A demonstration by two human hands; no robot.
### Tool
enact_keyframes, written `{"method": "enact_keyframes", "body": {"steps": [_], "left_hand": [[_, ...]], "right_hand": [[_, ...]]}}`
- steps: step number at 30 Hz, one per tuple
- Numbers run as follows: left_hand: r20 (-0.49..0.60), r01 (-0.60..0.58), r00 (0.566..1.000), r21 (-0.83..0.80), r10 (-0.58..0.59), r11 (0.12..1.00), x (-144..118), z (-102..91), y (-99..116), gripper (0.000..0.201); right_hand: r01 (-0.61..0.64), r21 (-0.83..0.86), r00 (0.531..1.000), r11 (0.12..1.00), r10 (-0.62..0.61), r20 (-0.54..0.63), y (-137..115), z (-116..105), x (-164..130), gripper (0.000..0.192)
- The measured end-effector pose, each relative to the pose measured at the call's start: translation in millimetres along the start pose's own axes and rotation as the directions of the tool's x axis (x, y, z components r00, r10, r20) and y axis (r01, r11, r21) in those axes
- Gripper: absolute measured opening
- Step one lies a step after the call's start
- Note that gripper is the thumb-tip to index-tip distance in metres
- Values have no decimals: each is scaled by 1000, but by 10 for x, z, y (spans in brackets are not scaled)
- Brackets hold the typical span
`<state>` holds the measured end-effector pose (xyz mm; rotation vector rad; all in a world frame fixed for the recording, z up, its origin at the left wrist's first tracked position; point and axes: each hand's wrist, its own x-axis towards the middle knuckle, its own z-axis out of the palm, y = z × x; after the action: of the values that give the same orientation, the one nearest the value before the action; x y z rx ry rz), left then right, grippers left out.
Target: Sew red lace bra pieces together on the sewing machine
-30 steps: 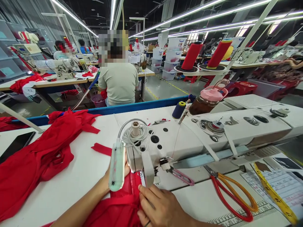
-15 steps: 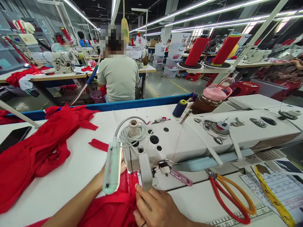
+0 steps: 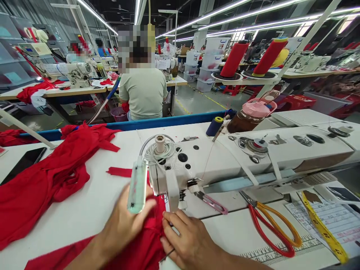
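While the white table [image 3: 98,202] spreads flat and smooth below, the sewing machine [image 3: 216,165] lies across it from the centre toward three o'clock, its hard, long body set with metal discs. At eight o'clock rests a heap of soft red fabric [image 3: 36,202], full of loose folds. The worked piece, a red cloth [image 3: 146,240], runs from seven o'clock up to beneath the machine's head, wrinkled and thin.

The left hand [image 3: 123,221], somewhat blurred, is above this cloth with thumb and fingers wide apart; whether it presses, I cannot tell. At six o'clock the right hand [image 3: 187,234] has its fingers bent and narrow, the tips at the cloth's edge, and they hold a thin dark tool [image 3: 166,256].

Around these, a co-worker [image 3: 143,93] sits at half past ten, back turned. A brown jug with pink lid [image 3: 258,108] stands near half past two, scissors [image 3: 254,222] with red and orange handles lie at four. A pale green lamp [image 3: 137,187] hangs before the left fingers and hides some.
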<state>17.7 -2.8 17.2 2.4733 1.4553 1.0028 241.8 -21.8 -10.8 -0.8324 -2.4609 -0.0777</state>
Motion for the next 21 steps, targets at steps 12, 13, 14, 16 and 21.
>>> {"method": "enact_keyframes", "body": {"steps": [12, 13, 14, 16, 21], "left_hand": [[38, -284, 959, 180, 282, 942, -402, 272, 15, 30], [37, -277, 961, 168, 275, 946, -382, 255, -4, 31], [63, -279, 960, 155, 272, 948, -364, 237, -26, 32], [136, -286, 954, 141, 268, 948, -328, 195, -68, 35], [231, -306, 937, 184, 262, 934, -191, 45, -12, 34]], "right_hand": [[-16, -13, 996, 1000, 15, -92, 19, 55, -22, 27], [-21, -11, 996, 1000, 20, -84, 24, 61, -17, 30], [-27, -10, 997, 1000, 26, -69, 31, 62, -9, 33], [-40, -7, 999, 999, 40, -27, 47, 43, 13, 37], [-97, 88, 992, 991, 103, -70, 140, -57, 82, 15]]}}
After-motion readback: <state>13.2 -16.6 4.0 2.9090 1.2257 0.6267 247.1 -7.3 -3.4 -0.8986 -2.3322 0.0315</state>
